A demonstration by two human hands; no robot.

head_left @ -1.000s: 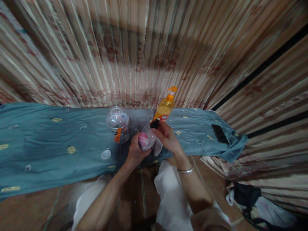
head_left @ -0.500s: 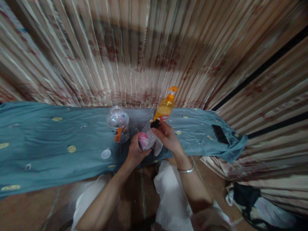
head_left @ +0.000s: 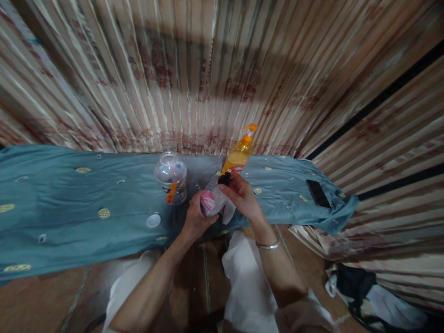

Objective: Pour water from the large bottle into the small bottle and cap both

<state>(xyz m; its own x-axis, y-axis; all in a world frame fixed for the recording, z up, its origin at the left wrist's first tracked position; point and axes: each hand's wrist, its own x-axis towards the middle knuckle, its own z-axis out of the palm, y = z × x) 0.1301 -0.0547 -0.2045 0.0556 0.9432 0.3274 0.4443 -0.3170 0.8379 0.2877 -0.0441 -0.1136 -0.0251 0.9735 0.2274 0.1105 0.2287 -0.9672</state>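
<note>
a small clear bottle [head_left: 212, 201] with a pink label is held tilted just above the near edge of the table [head_left: 69, 217], its long axis running from the lower left up to the upper right. the base end is wrapped in the left hand [head_left: 194, 221], whose grip is clenched around the body. the upper end carries a black cap [head_left: 224, 179], and that cap is pinched by the right hand [head_left: 243, 199], so the cap lies up and to the right of the left grip and the right hand is the nearer one to it. a white scrap [head_left: 229, 213] hangs below the bottle, too small to identify. just behind stand an orange pump bottle [head_left: 238, 155] and a clear jar [head_left: 171, 178]; a round white lid [head_left: 153, 220] lies near the jar, and a phone [head_left: 317, 193] lies well apart to the right. whether the cap is seated cannot be told: it is covered by fingers.
</note>
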